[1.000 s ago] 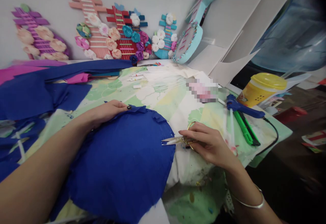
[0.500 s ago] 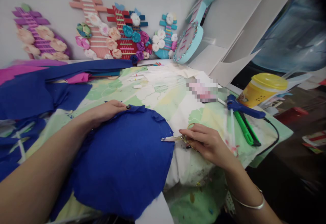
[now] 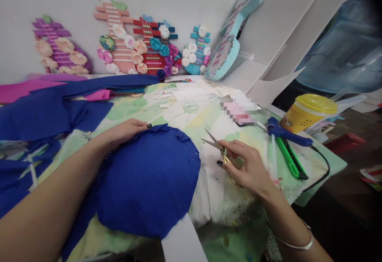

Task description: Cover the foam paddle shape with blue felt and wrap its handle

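A rounded board covered in blue fabric lies at the middle of the table, with a white strip sticking out from its lower edge. My left hand is closed on its upper left rim, thumb on top; the fingers underneath are hidden. To the right of the board, my right hand holds gold-handled scissors. Their blades are parted and point up and left, apart from the fabric. Small folds and a ragged edge run along the board's upper right rim.
Blue cloth is heaped at the left. Flower-trimmed instrument shapes lean on the wall. At the right are a blue glue gun, a green utility knife, a yellow-lidded tub and a black cord.
The scissors have come off the board's right edge, with their blades now spread and tilted upward. My left hand keeps its hold on the rim. The view has shifted slightly.
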`<state>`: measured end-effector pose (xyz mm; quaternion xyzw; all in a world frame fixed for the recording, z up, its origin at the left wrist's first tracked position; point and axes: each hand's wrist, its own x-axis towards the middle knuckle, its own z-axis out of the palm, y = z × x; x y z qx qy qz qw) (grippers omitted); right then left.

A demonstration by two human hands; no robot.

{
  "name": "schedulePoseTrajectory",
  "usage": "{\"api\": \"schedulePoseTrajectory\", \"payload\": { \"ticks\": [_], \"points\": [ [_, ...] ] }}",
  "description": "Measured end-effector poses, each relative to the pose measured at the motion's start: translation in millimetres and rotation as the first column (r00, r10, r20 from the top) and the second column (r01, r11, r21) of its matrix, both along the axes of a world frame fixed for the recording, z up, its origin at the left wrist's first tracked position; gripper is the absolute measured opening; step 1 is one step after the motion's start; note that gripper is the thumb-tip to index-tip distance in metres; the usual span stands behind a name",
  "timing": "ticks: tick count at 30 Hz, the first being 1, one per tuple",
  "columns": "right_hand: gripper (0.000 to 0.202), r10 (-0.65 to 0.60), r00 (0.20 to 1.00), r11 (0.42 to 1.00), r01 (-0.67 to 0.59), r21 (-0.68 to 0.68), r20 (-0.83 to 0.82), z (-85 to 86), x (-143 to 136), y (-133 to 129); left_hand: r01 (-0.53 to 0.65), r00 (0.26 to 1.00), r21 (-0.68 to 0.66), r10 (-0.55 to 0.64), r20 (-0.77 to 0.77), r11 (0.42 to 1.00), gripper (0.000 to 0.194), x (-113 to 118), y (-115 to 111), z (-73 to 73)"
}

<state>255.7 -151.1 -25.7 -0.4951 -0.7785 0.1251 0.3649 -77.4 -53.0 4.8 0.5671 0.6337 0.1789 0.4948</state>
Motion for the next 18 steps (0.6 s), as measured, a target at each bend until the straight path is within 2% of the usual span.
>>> {"api": "schedulePoseTrajectory", "payload": {
  "ticks": [5,10,13,18],
  "points": [
    [0.037,0.005,0.976,0.995,0.017,-0.099,0.218,24.8,-22,19,-0.007,0.998,0.015,0.006,0.058,1.000,0.038,-6,1,-0.7],
    [0.023,0.021,0.957,0.996,0.006,-0.090,0.290,43.8,-45,43,-0.080,0.990,0.001,0.080,0.118,0.997,0.034,-17,6,-3.5],
    [0.023,0.040,0.966,0.996,-0.018,-0.086,0.256,42.6,-50,55,-0.103,0.989,0.007,0.102,0.104,0.995,0.034,-24,10,-5.0],
    [0.026,0.074,0.984,0.985,-0.047,-0.167,0.162,29.4,-43,63,-0.126,0.990,-0.012,0.127,0.065,0.992,0.032,-31,13,-6.2]
  ]
}}
